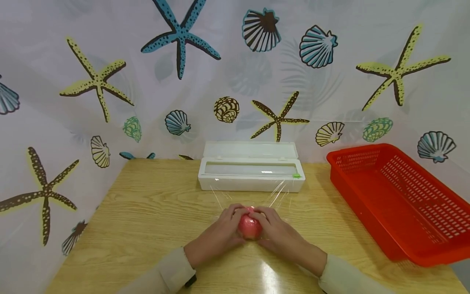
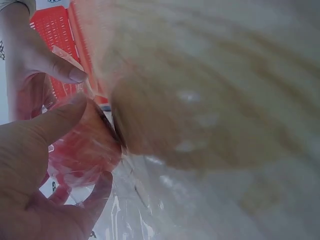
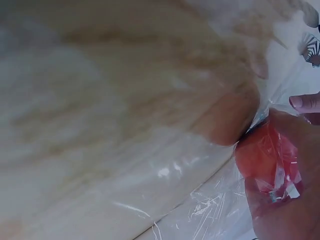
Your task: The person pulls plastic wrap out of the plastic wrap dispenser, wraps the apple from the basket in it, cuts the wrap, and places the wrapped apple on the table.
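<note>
A round, pinkish-red apple (image 1: 250,228) sits on the table just in front of the person, with clear cling film (image 1: 277,195) about it. From the left side the left hand (image 1: 222,233) grips it, and the right hand (image 1: 284,237) holds it from the right, fingertips meeting near its top. In the left wrist view, thumb and fingers curl round the apple (image 2: 82,152) over crinkled film. The right wrist view shows film bunched over the apple (image 3: 260,155) under the right hand's fingers. Film stretches back from the fruit toward a white cling film dispenser (image 1: 249,183).
The dispenser's lid (image 1: 251,150) stands raised, and a green slider (image 1: 296,176) sits at its front right. A red perforated plastic basket (image 1: 361,214) is at the right side of the wooden table (image 1: 147,212). Behind hangs a cloth (image 1: 220,69) printed with starfish and shells.
</note>
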A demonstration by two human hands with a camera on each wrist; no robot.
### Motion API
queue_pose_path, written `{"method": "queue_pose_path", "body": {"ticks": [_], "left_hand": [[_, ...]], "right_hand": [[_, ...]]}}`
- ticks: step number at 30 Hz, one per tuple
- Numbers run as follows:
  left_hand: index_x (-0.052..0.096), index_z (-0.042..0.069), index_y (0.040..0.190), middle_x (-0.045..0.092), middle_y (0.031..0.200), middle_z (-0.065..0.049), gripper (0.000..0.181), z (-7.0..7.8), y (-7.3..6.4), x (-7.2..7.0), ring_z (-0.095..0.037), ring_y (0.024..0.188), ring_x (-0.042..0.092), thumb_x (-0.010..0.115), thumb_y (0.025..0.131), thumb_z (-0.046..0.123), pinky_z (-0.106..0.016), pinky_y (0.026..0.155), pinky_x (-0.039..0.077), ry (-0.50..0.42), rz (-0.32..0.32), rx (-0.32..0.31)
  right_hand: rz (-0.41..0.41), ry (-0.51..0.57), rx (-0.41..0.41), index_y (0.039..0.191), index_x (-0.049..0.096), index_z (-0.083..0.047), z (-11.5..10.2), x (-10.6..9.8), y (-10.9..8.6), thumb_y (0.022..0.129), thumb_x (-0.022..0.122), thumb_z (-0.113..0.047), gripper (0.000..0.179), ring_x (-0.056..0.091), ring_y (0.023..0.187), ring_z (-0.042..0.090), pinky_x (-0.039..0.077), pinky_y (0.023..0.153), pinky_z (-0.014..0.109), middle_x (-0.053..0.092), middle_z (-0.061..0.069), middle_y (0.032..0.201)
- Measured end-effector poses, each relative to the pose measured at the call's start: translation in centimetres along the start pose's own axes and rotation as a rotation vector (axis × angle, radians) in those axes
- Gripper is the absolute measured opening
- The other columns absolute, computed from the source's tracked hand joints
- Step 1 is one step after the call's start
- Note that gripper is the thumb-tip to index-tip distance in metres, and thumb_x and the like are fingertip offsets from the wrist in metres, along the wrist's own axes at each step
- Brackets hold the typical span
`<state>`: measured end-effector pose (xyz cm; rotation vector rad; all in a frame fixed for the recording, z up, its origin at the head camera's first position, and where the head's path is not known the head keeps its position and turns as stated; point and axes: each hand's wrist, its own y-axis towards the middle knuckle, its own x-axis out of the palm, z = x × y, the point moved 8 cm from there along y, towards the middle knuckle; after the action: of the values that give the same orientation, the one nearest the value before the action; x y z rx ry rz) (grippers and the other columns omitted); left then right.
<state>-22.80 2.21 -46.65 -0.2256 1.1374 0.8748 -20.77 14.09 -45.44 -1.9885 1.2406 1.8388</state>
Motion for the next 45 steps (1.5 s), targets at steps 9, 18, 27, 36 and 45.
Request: {"method": "queue_pose_path", "body": {"ticks": [9, 18, 27, 36, 45], "left_hand": [[0.039, 0.014, 0.133, 0.038, 0.128, 0.002, 0.072, -0.8, 0.7, -0.1, -0.009, 0.113, 0.045, 0.078, 0.075, 0.030, -0.025, 0.094, 0.042, -0.055, 0.045, -0.009], [0.039, 0.018, 0.133, 0.041, 0.126, 0.007, 0.071, -1.7, 0.7, -0.3, -0.005, 0.114, 0.046, 0.076, 0.075, 0.036, -0.022, 0.094, 0.041, -0.192, 0.063, -0.041], [0.034, 0.023, 0.138, 0.047, 0.129, 0.005, 0.075, -2.2, 0.5, -1.7, -0.010, 0.103, 0.056, 0.071, 0.076, 0.043, -0.021, 0.080, 0.049, -0.506, -0.003, -0.157], [0.038, 0.024, 0.132, 0.047, 0.132, 0.001, 0.066, -1.1, 1.4, -4.0, -0.014, 0.094, 0.058, 0.070, 0.078, 0.045, -0.025, 0.075, 0.051, -0.528, 0.061, -0.120], [0.040, 0.019, 0.130, 0.049, 0.130, -0.001, 0.061, -0.8, 1.9, -5.1, -0.012, 0.091, 0.058, 0.065, 0.082, 0.046, -0.029, 0.072, 0.052, -0.535, 0.092, -0.141]], "right_hand": [[0.043, -0.040, 0.017, 0.131, 0.043, -0.005, 0.3, 0.4, 0.8, 0.074, 0.080, -0.024, 0.070, 0.039, 0.120, 0.020, 0.051, 0.081, 0.031, 0.041, 0.010, 0.129], [0.055, 0.010, 0.010, 0.131, 0.044, -0.005, 0.8, 0.0, 1.5, 0.074, 0.078, -0.027, 0.070, 0.040, 0.120, 0.016, 0.044, 0.093, 0.030, 0.044, 0.007, 0.130], [0.089, 0.243, 0.062, 0.132, 0.041, -0.006, 1.8, -1.7, 1.4, 0.073, 0.079, -0.027, 0.073, 0.046, 0.109, 0.011, 0.048, 0.084, 0.024, 0.046, 0.000, 0.124], [0.126, 0.322, 0.065, 0.134, 0.039, -0.008, 1.6, -4.0, 2.1, 0.073, 0.080, -0.023, 0.075, 0.047, 0.109, 0.016, 0.050, 0.080, 0.028, 0.048, 0.004, 0.123], [0.150, 0.394, 0.134, 0.132, 0.043, -0.010, 2.1, -4.8, 2.5, 0.076, 0.078, -0.026, 0.068, 0.050, 0.106, 0.014, 0.051, 0.079, 0.032, 0.052, 0.001, 0.120]]}}
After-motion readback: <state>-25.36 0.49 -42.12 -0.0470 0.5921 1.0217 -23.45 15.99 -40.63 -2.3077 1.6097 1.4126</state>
